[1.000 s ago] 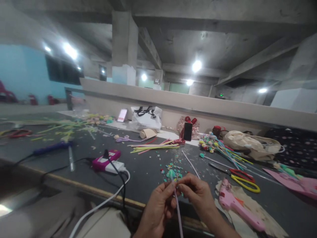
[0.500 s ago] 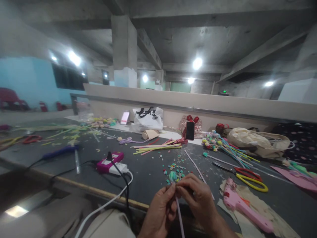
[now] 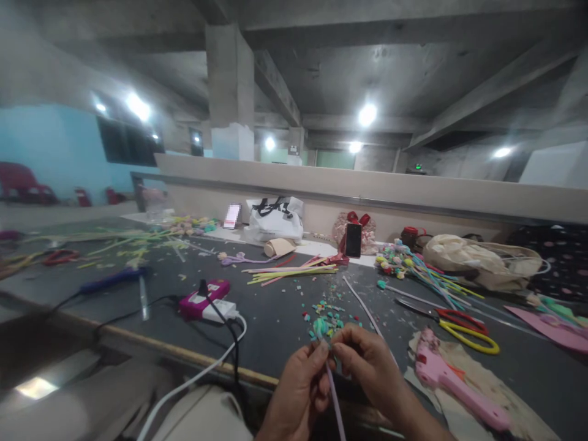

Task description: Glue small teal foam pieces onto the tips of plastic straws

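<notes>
My left hand (image 3: pixel 301 383) pinches a pale lilac stem (image 3: pixel 334 398) just below a small teal-green bud (image 3: pixel 320 327) at its top. The stem hangs down over the table's front edge. Beside it on the right, my right hand (image 3: pixel 365 361) has its thumb and forefinger pressed together close to the bud; whatever they hold is too small to make out. Small green, yellow and red scraps (image 3: pixel 328 306) lie on the dark table behind the bud.
To the right lie a pink glue gun (image 3: pixel 459 386) on stained paper and scissors (image 3: pixel 463 331). At the left are a magenta power adapter (image 3: pixel 204 298) with cables and a blue tool (image 3: pixel 113 280). Yellow and pink sticks (image 3: pixel 294 271) lie farther back.
My right hand has shifted slightly to the right, opening a small gap from my left fingers. My left hand keeps its hold on the stem.
</notes>
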A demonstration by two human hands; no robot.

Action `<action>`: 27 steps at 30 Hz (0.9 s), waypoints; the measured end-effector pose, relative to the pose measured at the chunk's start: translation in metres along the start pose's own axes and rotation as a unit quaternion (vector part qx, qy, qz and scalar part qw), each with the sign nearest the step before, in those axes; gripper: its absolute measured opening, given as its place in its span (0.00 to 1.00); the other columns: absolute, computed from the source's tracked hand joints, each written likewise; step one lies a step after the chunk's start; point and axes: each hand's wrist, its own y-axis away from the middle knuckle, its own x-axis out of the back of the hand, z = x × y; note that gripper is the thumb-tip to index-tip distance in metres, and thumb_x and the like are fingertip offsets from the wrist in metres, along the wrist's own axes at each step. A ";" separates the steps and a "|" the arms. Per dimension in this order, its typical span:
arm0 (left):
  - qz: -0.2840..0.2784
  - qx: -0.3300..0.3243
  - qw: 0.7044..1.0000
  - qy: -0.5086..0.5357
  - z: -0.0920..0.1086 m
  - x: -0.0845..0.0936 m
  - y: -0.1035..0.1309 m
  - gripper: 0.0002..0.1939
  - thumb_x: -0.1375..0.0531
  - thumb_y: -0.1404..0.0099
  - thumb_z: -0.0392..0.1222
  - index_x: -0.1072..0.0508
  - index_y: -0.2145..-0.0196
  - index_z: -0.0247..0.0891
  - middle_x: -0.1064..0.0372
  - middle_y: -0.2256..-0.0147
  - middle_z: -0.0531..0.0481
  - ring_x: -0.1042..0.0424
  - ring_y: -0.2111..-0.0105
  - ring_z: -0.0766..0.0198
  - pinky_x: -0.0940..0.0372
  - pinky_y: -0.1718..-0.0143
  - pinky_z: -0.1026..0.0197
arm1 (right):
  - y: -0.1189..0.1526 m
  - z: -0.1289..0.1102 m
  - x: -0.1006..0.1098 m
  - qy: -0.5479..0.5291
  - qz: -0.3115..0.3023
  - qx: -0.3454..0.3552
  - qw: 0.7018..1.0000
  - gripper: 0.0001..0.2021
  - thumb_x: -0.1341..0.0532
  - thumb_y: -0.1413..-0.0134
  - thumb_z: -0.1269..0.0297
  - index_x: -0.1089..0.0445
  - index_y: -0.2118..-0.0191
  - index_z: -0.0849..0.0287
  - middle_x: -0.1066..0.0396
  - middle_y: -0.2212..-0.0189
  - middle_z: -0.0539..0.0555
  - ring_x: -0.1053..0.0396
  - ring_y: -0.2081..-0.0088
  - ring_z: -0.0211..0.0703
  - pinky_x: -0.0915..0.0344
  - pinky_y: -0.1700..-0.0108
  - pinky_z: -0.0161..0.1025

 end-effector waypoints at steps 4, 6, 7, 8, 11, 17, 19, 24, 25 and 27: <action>-0.008 0.000 1.000 -0.020 -0.003 0.002 0.000 0.13 0.41 0.48 0.48 0.36 0.76 0.35 0.44 0.89 0.61 0.53 0.92 0.80 0.55 0.92 0.75 | -0.001 0.008 0.005 -0.136 -0.057 -0.063 0.987 0.09 0.44 0.50 0.62 0.37 0.75 0.63 0.40 0.83 0.45 0.47 0.84 0.28 0.51 0.82 0.27; -0.019 -0.001 0.999 -0.027 -0.004 0.002 0.000 0.12 0.42 0.47 0.47 0.36 0.76 0.35 0.45 0.90 0.61 0.53 0.92 0.79 0.55 0.92 0.74 | -0.003 0.011 0.007 -0.177 -0.083 -0.069 0.978 0.09 0.43 0.51 0.62 0.38 0.75 0.63 0.39 0.83 0.45 0.47 0.84 0.27 0.51 0.81 0.27; -0.025 0.000 0.999 -0.030 -0.004 0.003 0.000 0.12 0.42 0.47 0.47 0.36 0.76 0.35 0.45 0.90 0.61 0.54 0.92 0.79 0.55 0.92 0.74 | -0.003 0.012 0.008 -0.193 -0.094 -0.070 0.974 0.09 0.42 0.52 0.62 0.38 0.75 0.63 0.39 0.83 0.45 0.47 0.84 0.27 0.51 0.81 0.27; -0.028 0.000 0.999 -0.032 -0.004 0.003 0.000 0.12 0.42 0.46 0.47 0.36 0.76 0.35 0.45 0.90 0.61 0.54 0.92 0.79 0.55 0.92 0.74 | -0.004 0.012 0.009 -0.206 -0.105 -0.071 0.970 0.09 0.42 0.52 0.62 0.38 0.75 0.63 0.39 0.83 0.45 0.47 0.84 0.27 0.51 0.81 0.27; -0.037 0.004 0.999 -0.038 -0.003 0.004 0.001 0.13 0.44 0.46 0.48 0.36 0.77 0.35 0.46 0.90 0.60 0.54 0.92 0.79 0.55 0.91 0.75 | -0.006 0.009 0.011 -0.221 -0.129 -0.078 0.963 0.10 0.41 0.53 0.61 0.38 0.76 0.63 0.38 0.83 0.46 0.46 0.84 0.27 0.50 0.81 0.27; -0.010 0.004 1.000 -0.027 0.004 -0.001 0.006 0.13 0.41 0.48 0.47 0.35 0.78 0.34 0.44 0.88 0.60 0.53 0.91 0.80 0.55 0.92 0.75 | -0.012 0.000 0.010 -0.225 -0.138 -0.092 0.960 0.10 0.40 0.55 0.61 0.35 0.77 0.64 0.35 0.83 0.48 0.44 0.85 0.27 0.48 0.82 0.26; 0.008 0.001 1.000 -0.012 0.007 -0.004 0.008 0.12 0.40 0.48 0.45 0.35 0.78 0.33 0.42 0.86 0.59 0.53 0.91 0.81 0.55 0.92 0.76 | -0.013 0.000 0.008 -0.227 -0.118 -0.095 0.962 0.10 0.41 0.54 0.60 0.34 0.75 0.64 0.34 0.82 0.48 0.42 0.84 0.28 0.48 0.84 0.25; 0.040 0.021 0.998 0.033 0.013 -0.008 0.009 0.12 0.38 0.51 0.44 0.34 0.80 0.32 0.46 0.90 0.61 0.51 0.92 0.81 0.53 0.92 0.77 | -0.012 0.006 0.006 -0.153 -0.021 -0.059 0.986 0.10 0.41 0.53 0.61 0.30 0.69 0.63 0.33 0.81 0.49 0.37 0.81 0.32 0.45 0.84 0.26; 0.045 0.025 0.998 0.038 0.013 -0.008 0.009 0.12 0.38 0.52 0.44 0.34 0.81 0.33 0.47 0.90 0.60 0.51 0.92 0.81 0.53 0.92 0.77 | -0.011 0.007 0.007 -0.114 -0.007 -0.038 0.993 0.09 0.41 0.54 0.61 0.30 0.69 0.62 0.33 0.80 0.49 0.37 0.80 0.33 0.44 0.83 0.27; 0.053 0.030 0.997 0.043 0.013 -0.008 0.010 0.11 0.38 0.52 0.43 0.34 0.82 0.32 0.45 0.90 0.60 0.51 0.93 0.81 0.53 0.92 0.77 | -0.010 0.008 0.009 -0.023 -0.003 0.025 0.999 0.06 0.41 0.54 0.64 0.29 0.69 0.60 0.32 0.78 0.49 0.36 0.77 0.34 0.41 0.79 0.29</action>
